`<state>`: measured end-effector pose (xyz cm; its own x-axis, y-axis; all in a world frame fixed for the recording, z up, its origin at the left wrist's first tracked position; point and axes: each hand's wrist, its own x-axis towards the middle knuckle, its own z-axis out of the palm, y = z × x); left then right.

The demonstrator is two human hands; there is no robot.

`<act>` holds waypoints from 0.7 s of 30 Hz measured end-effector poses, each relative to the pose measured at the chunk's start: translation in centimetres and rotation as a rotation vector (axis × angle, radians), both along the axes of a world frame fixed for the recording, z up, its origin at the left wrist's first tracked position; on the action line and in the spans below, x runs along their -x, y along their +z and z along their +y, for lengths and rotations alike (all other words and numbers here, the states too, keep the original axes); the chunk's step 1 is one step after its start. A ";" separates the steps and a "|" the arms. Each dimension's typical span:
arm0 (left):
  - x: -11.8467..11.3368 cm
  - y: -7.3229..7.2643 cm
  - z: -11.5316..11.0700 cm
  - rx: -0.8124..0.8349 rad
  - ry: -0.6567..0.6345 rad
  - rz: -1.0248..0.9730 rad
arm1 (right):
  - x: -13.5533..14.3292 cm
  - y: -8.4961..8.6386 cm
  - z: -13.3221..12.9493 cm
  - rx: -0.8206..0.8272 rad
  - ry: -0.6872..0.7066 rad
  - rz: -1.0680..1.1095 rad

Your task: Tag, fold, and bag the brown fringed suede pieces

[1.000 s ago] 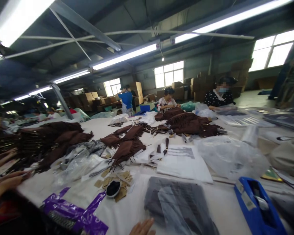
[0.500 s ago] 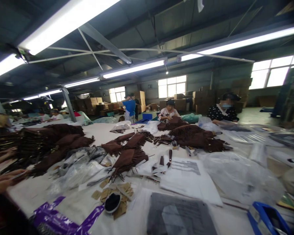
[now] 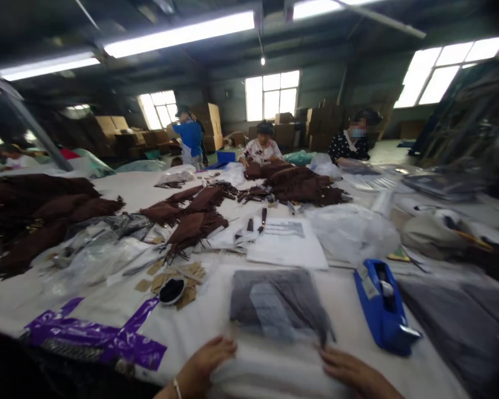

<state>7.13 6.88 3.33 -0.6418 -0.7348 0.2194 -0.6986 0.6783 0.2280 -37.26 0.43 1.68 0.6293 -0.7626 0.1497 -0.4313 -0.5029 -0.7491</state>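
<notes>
Head view, the only one supplied. Left hand [image 3: 210,360] and right hand [image 3: 353,374] lay flat at the near edge of the tabletop [image 3: 120,191], fingers spread and pressing down on the near border of a clear plastic bag [image 3: 274,343] that enclosed a folded dark garment [image 3: 276,302]. Neither hand was closed round anything; both rested palm-down, one at each near corner of the packet, with the garment lying between and just beyond them.

Judged from its sheen and wrinkling, the bag was probably thin, slippery film, and the folded cloth inside soft, light and limp, so the packet would likely sag if lifted by one corner and slide readily over the white covering. Support at two opposite edges, or a flat palm beneath the folded bulk, appeared the surest hold; pinching the film alone risked its stretching or the garment shifting inside.

Blue tape dispenser [image 3: 382,307] stood just right of the packet. Purple strips [image 3: 95,335] lay to its left, near a small black-filled dish [image 3: 172,291] among tan card tags [image 3: 189,274]. Printed sheet [image 3: 286,249] lay beyond, then brown fringed pieces [image 3: 191,219]. Seated co-workers [image 3: 261,149] worked at the far end, well apart.
</notes>
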 end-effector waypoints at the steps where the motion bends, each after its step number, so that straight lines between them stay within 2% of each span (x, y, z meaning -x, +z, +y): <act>1: 0.4 -0.1 0.2 -0.064 0.101 0.087 | 0.6 0.2 0.1 -0.064 0.057 0.013; 4: 1.9 -0.2 -0.2 -0.177 0.460 0.280 | 2.0 1.5 -0.2 -0.265 0.120 0.069; 6: 3.0 -0.3 -1.1 -0.184 0.632 0.312 | 2.1 1.8 -0.8 -0.274 0.101 0.062; 8: 4.0 -0.7 -2.0 -0.096 0.773 0.242 | 1.4 0.9 -1.2 -0.212 0.027 0.012; 9: 4.4 -0.9 -2.5 -0.037 0.826 0.189 | 0.8 0.0 -1.3 -0.178 -0.060 -0.023; 12: 4.9 -1.4 -3.2 0.068 0.892 0.070 | -1.0 -3.1 -1.0 -0.114 -0.406 -0.108; 14: 4.7 -1.5 -2.9 0.070 0.887 0.047 | -2.1 -4.6 -0.3 -0.073 -0.559 -0.072; 16: 4.3 -1.3 -2.2 0.076 0.895 -0.002 | -3.0 -5.1 0.5 -0.017 -0.586 0.054; 18: 3.8 -0.6 -1.3 0.045 0.901 -0.083 | -3.7 -4.8 1.0 0.042 -0.578 0.218; 21: 3.1 1.3 -0.8 -0.070 0.959 -0.133 | -4.5 -3.6 0.8 0.069 -0.571 0.439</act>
